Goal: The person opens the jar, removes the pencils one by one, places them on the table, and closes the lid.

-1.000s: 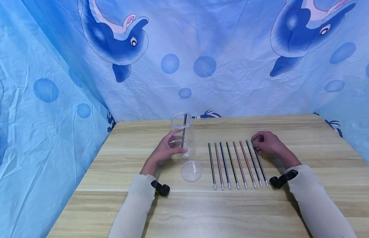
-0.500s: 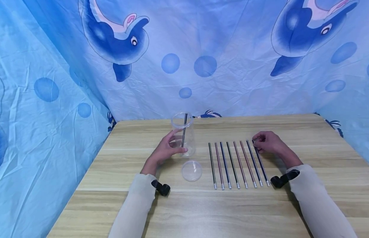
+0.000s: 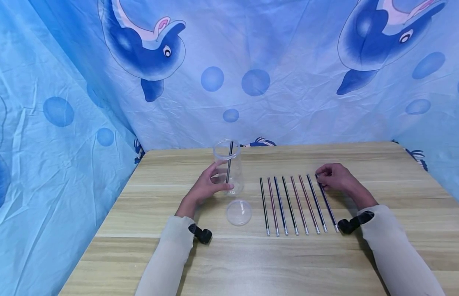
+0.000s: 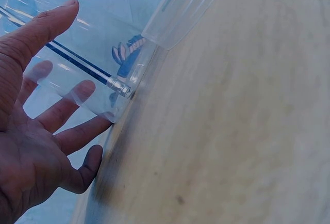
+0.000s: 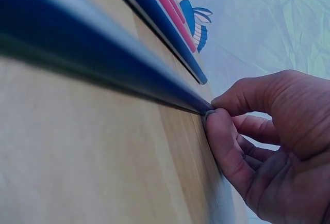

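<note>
My left hand (image 3: 207, 184) holds a tall clear plastic cup (image 3: 236, 170) upright at the table's far side, thumb on the near side and fingers round the other. Inside the cup leans a dark striped pencil (image 4: 82, 63), its metal eraser end at the bottom. To the right, my right hand (image 3: 336, 177) pinches the far end of a blue pencil (image 3: 328, 205) between thumb and forefinger. This pencil lies at the right end of a row, its eraser end towards me. In the right wrist view the fingertips (image 5: 219, 118) are low over the wood.
Several more pencils, among them a red one (image 3: 273, 205) and a green one (image 3: 264, 205), lie side by side left of the blue pencil. A round clear lid (image 3: 238, 213) lies in front of the cup. A blue dolphin-print sheet (image 3: 288, 119) hangs behind the wooden table (image 3: 251, 267).
The blue pencil at the row's end has slid slightly right with my right hand, widening the gap to its neighbour. My left hand and the cup have stayed put.
</note>
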Demonstrator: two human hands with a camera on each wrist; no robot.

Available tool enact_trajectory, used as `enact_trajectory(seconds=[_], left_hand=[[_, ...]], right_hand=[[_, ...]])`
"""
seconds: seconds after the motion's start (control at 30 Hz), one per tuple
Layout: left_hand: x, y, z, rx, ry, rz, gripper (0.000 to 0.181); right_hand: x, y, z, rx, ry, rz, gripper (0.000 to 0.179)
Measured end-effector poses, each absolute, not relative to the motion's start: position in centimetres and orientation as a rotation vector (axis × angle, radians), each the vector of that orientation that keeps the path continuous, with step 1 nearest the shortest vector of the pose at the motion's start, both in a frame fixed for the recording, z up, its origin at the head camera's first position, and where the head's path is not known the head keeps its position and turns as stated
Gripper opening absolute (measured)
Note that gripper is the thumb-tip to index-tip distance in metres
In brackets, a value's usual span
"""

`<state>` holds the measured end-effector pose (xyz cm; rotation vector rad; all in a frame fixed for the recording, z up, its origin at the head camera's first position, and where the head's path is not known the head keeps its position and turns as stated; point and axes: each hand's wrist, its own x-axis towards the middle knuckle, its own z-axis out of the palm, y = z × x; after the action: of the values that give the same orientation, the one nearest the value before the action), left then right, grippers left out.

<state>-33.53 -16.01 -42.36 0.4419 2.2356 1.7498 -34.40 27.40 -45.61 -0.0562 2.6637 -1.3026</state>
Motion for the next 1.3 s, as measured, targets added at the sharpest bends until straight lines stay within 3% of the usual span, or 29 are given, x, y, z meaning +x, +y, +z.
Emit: enact_trajectory(seconds=[0.37, 0.6, 0.73, 1.3], left_hand=[[-33.6, -16.0, -42.3, 0.44, 2.247, 1.741, 0.087], [-35.3, -16.6, -45.3, 0.453, 2.288, 1.764, 0.086], [-35.3, -16.7, -45.2, 0.45, 2.29, 1.763, 0.088], [-35.1, -16.8, -45.8, 0.48, 2.295, 1.766, 0.085]], right_hand=[[-34.3, 27.6, -45.6, -0.082, 2.654, -1.326, 0.035], [-34.3, 27.5, -45.5, -0.066, 2.668, -1.369, 0.035], [-34.1, 27.2, -45.1, -0.06, 2.805, -1.344, 0.035], [-31.8, 20.5, -39.9, -0.34, 3.003, -1.563, 0.029]])
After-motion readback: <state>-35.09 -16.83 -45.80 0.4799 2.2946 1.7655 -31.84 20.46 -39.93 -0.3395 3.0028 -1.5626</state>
